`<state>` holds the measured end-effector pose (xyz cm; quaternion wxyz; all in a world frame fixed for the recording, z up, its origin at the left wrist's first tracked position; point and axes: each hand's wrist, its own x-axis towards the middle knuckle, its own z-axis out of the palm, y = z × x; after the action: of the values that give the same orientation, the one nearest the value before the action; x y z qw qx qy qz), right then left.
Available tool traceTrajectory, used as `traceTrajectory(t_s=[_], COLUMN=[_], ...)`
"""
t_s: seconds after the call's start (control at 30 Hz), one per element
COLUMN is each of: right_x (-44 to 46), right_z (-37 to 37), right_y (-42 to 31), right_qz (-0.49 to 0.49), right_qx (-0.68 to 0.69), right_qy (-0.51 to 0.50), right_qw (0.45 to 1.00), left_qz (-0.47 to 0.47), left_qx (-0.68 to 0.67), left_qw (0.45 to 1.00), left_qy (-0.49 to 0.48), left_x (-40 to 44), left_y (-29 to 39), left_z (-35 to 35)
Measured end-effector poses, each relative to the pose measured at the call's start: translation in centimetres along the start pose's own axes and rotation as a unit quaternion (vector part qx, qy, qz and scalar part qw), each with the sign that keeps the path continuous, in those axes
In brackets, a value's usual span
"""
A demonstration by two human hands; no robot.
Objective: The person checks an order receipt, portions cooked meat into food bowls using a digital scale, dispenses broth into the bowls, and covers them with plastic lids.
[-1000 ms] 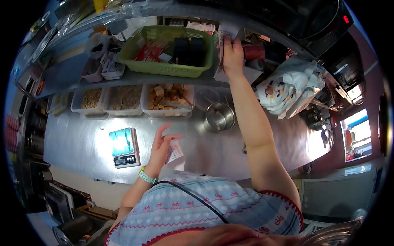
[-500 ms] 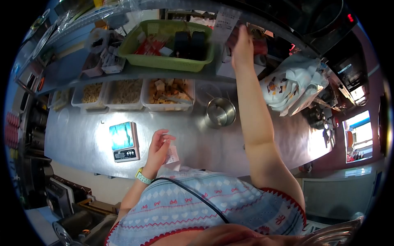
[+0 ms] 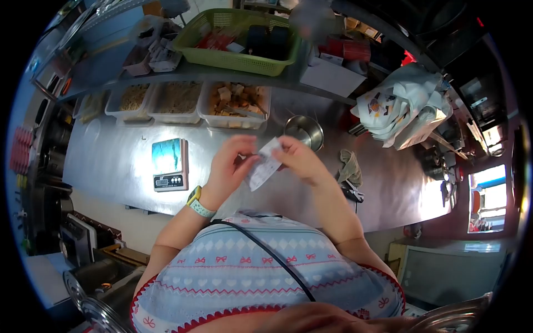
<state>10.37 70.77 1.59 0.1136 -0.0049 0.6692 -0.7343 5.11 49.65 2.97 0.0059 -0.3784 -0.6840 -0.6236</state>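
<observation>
While the right hand clamps the paper slip by its edge between fingers over the near worktop, seemingly leaving its face uncovered, the left hand curls alongside, grip impossible to tell, steel pot just beyond.

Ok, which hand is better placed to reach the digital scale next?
Probably your left hand: it is nearer the digital scale. Your right hand is farther across, pinching the paper slip; whether the left also grips it is unclear.
</observation>
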Motion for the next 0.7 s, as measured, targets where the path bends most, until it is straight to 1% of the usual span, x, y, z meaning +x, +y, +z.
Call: traceTrajectory(t_s=[0.03, 0.07, 0.1, 0.17, 0.2, 0.23, 0.3, 0.33, 0.37, 0.43, 0.47, 0.57, 0.6, 0.63, 0.7], right_x=[-0.3, -0.6, -0.6, -0.5, -0.3, -0.1, 0.4, 0.5, 0.6, 0.8, 0.7, 0.4, 0.5, 0.5, 0.2], right_z=[-0.1, -0.1, -0.4, -0.9, -1.5, -2.2, -3.7, -4.1, -4.5, -5.3, -4.9, -4.0, -4.0, -4.1, -4.6], right_y=[-1.3, -2.6, -3.7, -5.8, -7.0, -7.8, -9.9, -11.0, -12.0, -12.9, -13.1, -13.4, -13.3, -13.1, -12.3], right_qz=[-0.013, -0.024, -0.023, -0.069, -0.069, -0.063, -0.092, -0.087, -0.087, -0.068, -0.048, -0.022, -0.021, -0.021, -0.022], right_qx=[-0.004, -0.008, -0.009, -0.102, -0.137, -0.167, -0.164, -0.147, -0.133, -0.156, -0.17, -0.211, -0.211, -0.208, -0.206], right_qy=[0.033, 0.067, 0.065, 0.104, 0.118, 0.132, 0.1, 0.074, 0.05, 0.011, 0.038, 0.033, 0.029, 0.016, 0.002], right_qw=[0.999, 0.997, 0.998, 0.987, 0.981, 0.975, 0.977, 0.982, 0.986, 0.985, 0.983, 0.977, 0.977, 0.978, 0.978], left_qz=[-0.054, -0.105, -0.157, -0.251, -0.3, -0.28, -0.301, -0.318, -0.319, -0.298, -0.287, -0.268, -0.263, -0.264, -0.198], left_qx=[-0.045, -0.085, -0.122, -0.201, -0.118, -0.239, -0.287, -0.282, -0.273, -0.402, -0.433, -0.419, -0.397, -0.396, -0.307], left_qw=[0.997, 0.991, 0.979, 0.934, 0.924, 0.92, 0.896, 0.896, 0.905, 0.862, 0.845, 0.851, 0.863, 0.862, 0.915], left_qy=[0.011, -0.012, -0.031, -0.158, -0.205, -0.134, -0.153, -0.128, -0.071, 0.077, 0.126, 0.167, 0.17, 0.173, 0.173], left_x=[-0.1, -0.5, -0.8, -1.8, -2.3, -3.0, -3.7, -4.3, -4.6, -5.0, -5.0, -4.4, -4.6, -4.7, -4.7], left_y=[0.4, 0.4, 0.4, -1.5, -2.0, -1.8, -1.6, -2.2, -1.9, -2.5, -2.5, -1.0, -1.2, -1.2, -1.0], left_z=[0.1, -0.1, -0.3, -0.5, -1.4, -1.0, -2.5, -3.1, -3.5, -3.6, -3.6, -3.8, -3.9, -4.2, -4.5])
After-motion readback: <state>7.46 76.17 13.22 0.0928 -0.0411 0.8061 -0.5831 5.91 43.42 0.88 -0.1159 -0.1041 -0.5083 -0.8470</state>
